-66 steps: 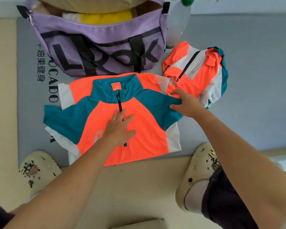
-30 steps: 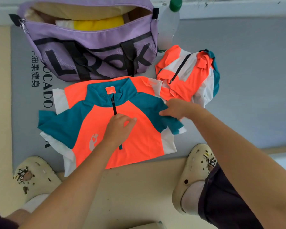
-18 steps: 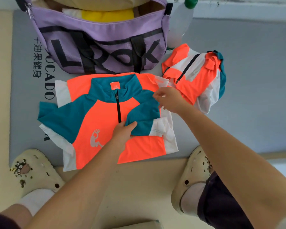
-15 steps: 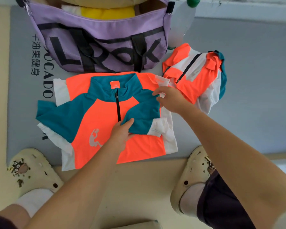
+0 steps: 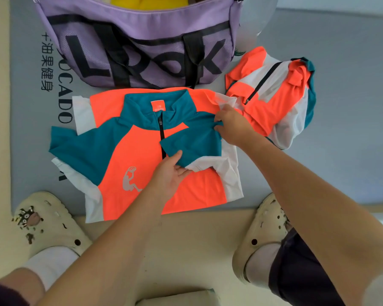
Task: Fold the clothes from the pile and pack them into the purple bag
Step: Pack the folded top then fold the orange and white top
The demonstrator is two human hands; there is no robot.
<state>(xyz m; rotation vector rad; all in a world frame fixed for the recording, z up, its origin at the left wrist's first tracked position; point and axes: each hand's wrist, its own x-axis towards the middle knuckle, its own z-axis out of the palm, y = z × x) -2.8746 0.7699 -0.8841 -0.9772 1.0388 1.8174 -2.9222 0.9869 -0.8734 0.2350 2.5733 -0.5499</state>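
Observation:
An orange, teal and white zip-neck shirt lies flat, front up, on the grey mat. Its right sleeve is folded inward across the chest. My left hand pinches the sleeve's teal cuff near the zipper, thumb on top. My right hand grips the fabric at the shirt's right shoulder fold. The purple bag stands open just behind the shirt, with yellow cloth inside. A second, crumpled orange and white shirt lies to the right of the bag.
The grey mat carries black lettering at its left edge. A clear plastic bottle stands against the bag's right end. My two cream clogs rest on the beige floor at the mat's near edge.
My right hand folded the shirt's right sleeve inward over the chest and shifted up to the shoulder. My left hand went from pressing the chest to pinching the sleeve's cuff.

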